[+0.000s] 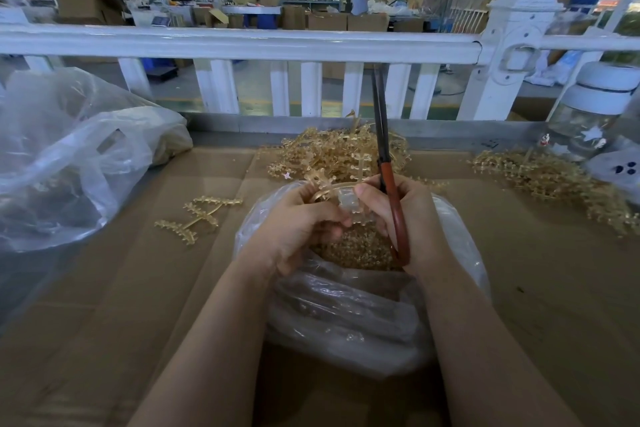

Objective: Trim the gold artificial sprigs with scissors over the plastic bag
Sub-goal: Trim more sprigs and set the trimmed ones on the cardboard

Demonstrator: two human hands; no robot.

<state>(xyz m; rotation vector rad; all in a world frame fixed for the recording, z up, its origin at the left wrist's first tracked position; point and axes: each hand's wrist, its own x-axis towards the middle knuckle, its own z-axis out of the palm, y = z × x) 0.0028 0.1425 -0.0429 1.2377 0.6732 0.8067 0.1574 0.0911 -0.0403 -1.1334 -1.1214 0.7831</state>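
My left hand (298, 222) grips a gold sprig (325, 184) over the open clear plastic bag (346, 315), whose bottom holds gold trimmings (356, 250). My right hand (405, 215) holds the red-handled scissors (388, 184), blades closed and pointing up and away, while its fingers also pinch the sprig's clear stem end (349, 204). A heap of untrimmed gold sprigs (332, 152) lies just beyond my hands. A single gold sprig (197, 217) lies flat on the cardboard to the left.
Brown cardboard (138, 288) covers the table. A large clear bag (69, 163) sits at far left. More gold sprigs (547, 180) lie at right beside a glass jar with a white lid (592, 111). A white railing (242, 42) runs behind; a person stands far back.
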